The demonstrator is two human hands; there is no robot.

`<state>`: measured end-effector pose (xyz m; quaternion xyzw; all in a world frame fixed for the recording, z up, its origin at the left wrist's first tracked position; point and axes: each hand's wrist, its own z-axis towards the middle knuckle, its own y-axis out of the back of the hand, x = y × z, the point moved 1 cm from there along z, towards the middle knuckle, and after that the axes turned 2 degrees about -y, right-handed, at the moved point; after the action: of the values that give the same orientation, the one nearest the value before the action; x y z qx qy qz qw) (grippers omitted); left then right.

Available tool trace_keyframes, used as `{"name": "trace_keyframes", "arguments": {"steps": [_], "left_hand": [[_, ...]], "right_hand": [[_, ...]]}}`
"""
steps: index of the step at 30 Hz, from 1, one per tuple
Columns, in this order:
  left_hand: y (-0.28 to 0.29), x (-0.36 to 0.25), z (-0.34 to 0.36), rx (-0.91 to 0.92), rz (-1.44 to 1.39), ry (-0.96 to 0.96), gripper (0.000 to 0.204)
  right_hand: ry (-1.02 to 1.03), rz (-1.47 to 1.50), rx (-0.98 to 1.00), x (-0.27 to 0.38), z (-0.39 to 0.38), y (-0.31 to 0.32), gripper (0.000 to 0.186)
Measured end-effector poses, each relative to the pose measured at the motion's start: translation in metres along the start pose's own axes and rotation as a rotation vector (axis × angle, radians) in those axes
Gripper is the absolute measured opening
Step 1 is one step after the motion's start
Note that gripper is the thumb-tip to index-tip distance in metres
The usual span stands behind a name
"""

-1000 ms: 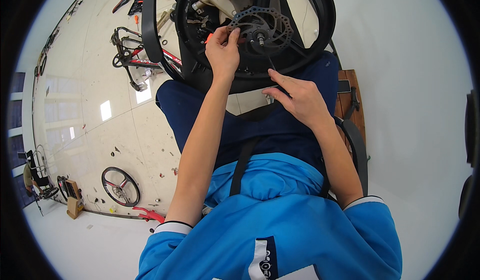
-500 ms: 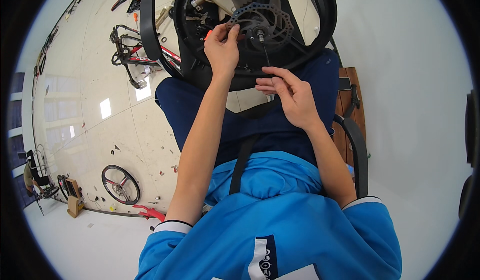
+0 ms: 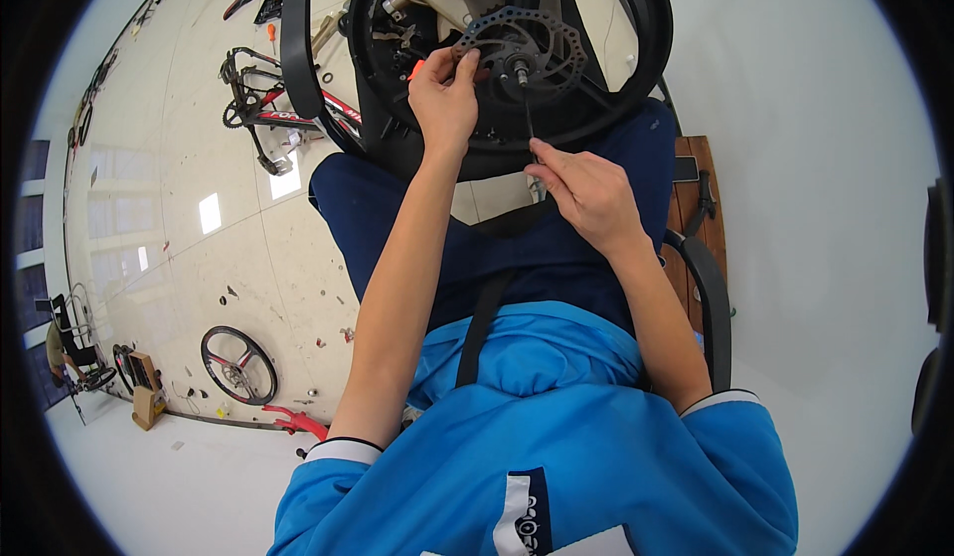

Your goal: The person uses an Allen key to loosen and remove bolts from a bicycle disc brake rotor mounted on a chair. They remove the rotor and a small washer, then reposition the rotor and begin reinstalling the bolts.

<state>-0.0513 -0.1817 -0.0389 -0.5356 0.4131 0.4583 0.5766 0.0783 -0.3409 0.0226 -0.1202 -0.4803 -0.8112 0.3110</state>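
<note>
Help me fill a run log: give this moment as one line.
left hand: at brake disc edge; right hand: fingertips at thin dark rod; black wheel: behind disc; red-black frame: on floor

Approach to the brake disc (image 3: 542,52) from the left is obstructed by the left hand (image 3: 443,97), whose fingertips are at the disc's left edge. A thin dark rod (image 3: 528,111) extends from the axle (image 3: 522,73) to the right hand (image 3: 598,195) and bars a straight crossing between the hands. Free room lies above the dark blue trousers (image 3: 576,276), between the forearms; the black wheel rim (image 3: 653,51) limits this passage ahead. The disc's right side is accessible from above. Lateral obstacles: left armrest (image 3: 296,51) beside the rim; right armrest (image 3: 711,293) outside the right forearm.
</note>
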Motion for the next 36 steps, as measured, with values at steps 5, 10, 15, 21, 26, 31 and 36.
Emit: {"name": "trace_keyframes", "arguments": {"steps": [5,10,15,21,26,31,36], "left_hand": [[-0.001,0.001,0.0,-0.011,0.004,-0.003,0.017],[-0.001,0.004,0.0,-0.007,-0.011,-0.008,0.017],[0.0,0.004,0.0,-0.012,-0.016,0.003,0.016],[0.0,0.003,-0.001,-0.009,-0.02,0.021,0.017],[0.001,0.0,-0.002,-0.015,0.0,0.058,0.02],[0.004,0.002,-0.009,-0.057,0.035,0.015,0.022],[0.012,0.005,-0.049,-0.248,0.235,-0.067,0.02]], "right_hand": [[-0.026,-0.178,-0.104,-0.003,-0.007,-0.004,0.016],[-0.381,0.196,-0.078,0.008,-0.016,-0.016,0.016],[-0.501,0.444,-0.084,0.016,-0.019,-0.031,0.021],[-0.629,0.559,-0.049,0.024,-0.016,-0.04,0.032],[-0.702,0.674,-0.074,0.027,-0.011,-0.034,0.026],[-0.669,0.641,-0.022,0.022,-0.01,-0.028,0.029],[-0.621,0.59,0.026,0.021,-0.013,-0.024,0.027]]}}
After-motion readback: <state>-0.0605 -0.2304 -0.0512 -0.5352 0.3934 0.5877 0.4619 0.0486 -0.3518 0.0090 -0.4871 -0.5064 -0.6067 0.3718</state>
